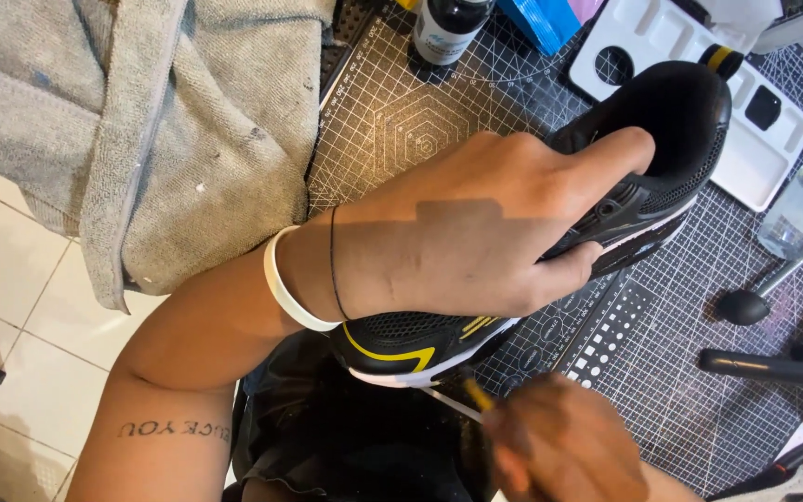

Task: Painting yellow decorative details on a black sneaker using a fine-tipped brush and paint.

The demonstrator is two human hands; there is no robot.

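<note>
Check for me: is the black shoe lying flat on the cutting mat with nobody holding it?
No, the left hand has the black shoe in its grip, thumb hooked into the opening, tilted above the cutting mat.

Bright, even light; a hard-edged shadow crosses the left hand (457, 232), and the right hand (569, 446) is motion-blurred.

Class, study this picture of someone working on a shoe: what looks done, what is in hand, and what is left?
Done: the black shoe lies sideways on the cutting mat, with the palette and bottle set out. In hand: the left hand steadies it while the right hand brings a thin brush near the white sole edge. What remains can't be judged.
</note>
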